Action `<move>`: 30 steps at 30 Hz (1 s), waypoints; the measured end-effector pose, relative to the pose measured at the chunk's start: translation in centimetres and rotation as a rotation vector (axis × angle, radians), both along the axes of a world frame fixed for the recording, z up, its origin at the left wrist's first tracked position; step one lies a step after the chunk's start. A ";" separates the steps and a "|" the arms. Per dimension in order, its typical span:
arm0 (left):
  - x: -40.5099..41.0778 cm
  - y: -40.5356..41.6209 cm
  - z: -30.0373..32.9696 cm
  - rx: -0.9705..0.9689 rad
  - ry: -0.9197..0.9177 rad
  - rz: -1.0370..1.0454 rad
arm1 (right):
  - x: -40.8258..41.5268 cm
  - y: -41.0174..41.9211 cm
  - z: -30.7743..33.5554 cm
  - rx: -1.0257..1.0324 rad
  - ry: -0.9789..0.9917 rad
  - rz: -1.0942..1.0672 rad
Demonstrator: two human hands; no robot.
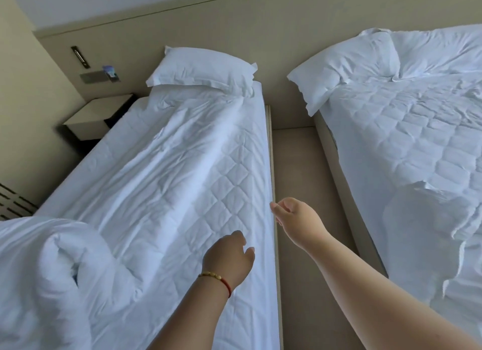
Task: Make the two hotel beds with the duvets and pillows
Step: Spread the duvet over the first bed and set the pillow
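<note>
Left bed: the left-hand bed with its wrinkled white sheet (167, 167) fills the centre-left of the frame, quilted mattress pad showing through along its right side.
Bundled duvet: a thick white rolled-up duvet (52, 271) sits heaped at lower left, on the foot end of that bed, not yet spread.
Left pillow: one plump white pillow (200, 69) lies at the head, upper centre, against the beige headboard wall (273, 31).
Right bed: over on the right edge, the second bed's crumpled white cover (407, 146) lies loose, with a white pillow (344, 62) askew at its top-left corner.
Left hand: the left hand (229, 261), red-and-gold bracelet (216, 278) on the wrist, hovers low over the sheet near the bed's right edge, fingers loosely curled, gripping nothing that I can see.
Right hand: the right hand (292, 214) reaches out over the beige gap between the beds (294, 167), fingertips just at the sheet's edge, half-curled; whether it pinches cloth, I cannot tell.
Handling call: that duvet looks light but bulky and floppy, soft all through; it should slump if lifted from the middle.
Where to hold: best bet, find two corners or a hemmed edge, one per hand, and shake it flat toward the pillow.
Progress: early going by my reading; both beds need covering.
</note>
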State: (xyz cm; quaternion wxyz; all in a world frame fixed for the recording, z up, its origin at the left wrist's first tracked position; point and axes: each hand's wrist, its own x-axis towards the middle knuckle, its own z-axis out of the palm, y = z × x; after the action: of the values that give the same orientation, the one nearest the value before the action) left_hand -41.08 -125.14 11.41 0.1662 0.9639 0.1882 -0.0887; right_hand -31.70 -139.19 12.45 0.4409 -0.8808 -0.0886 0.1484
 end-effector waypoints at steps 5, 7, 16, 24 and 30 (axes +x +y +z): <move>2.2 0.2 0.4 -0.003 -0.022 0.014 | 2.0 0.6 0.2 -0.007 -0.021 0.017; 3.0 0.2 0.5 -0.003 -0.026 0.038 | 2.7 0.7 0.2 -0.007 -0.013 0.046; 7.9 -1.1 0.5 -0.011 -0.033 0.120 | 7.5 -2.5 0.7 -0.079 -0.021 0.093; 14.9 -0.2 0.4 -0.049 -0.053 0.149 | 15.3 -3.2 0.9 -0.059 -0.046 0.047; 25.1 4.8 0.3 -0.040 -0.061 0.188 | 26.2 2.1 1.4 -0.060 -0.071 0.101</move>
State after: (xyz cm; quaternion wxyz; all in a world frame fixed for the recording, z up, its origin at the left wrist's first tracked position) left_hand -15.96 -120.33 11.70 0.1985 0.9408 0.2706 -0.0469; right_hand -5.46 -137.10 13.89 0.4029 -0.8927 -0.1440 0.1417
